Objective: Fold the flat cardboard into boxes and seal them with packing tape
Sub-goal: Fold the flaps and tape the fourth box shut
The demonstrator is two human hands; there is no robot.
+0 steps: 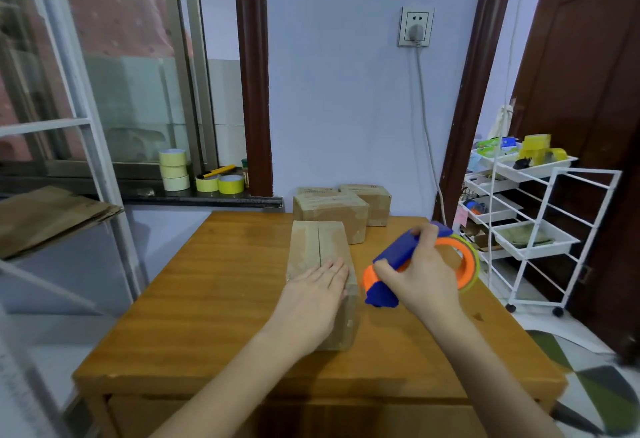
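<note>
Right hand (424, 273) grip on one tape dispenser (398, 257); four boxes (332, 211).

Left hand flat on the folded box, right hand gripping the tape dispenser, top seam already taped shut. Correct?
Not quite. The head view shows the box's top seam as an open dark gap between the flaps, with no tape visible on it. The rest holds: the left hand lies flat on the box, and the right hand grips the tape dispenser.

Blue-orange tape dispenser (420, 263), seemingly brown box (320, 257)
</note>
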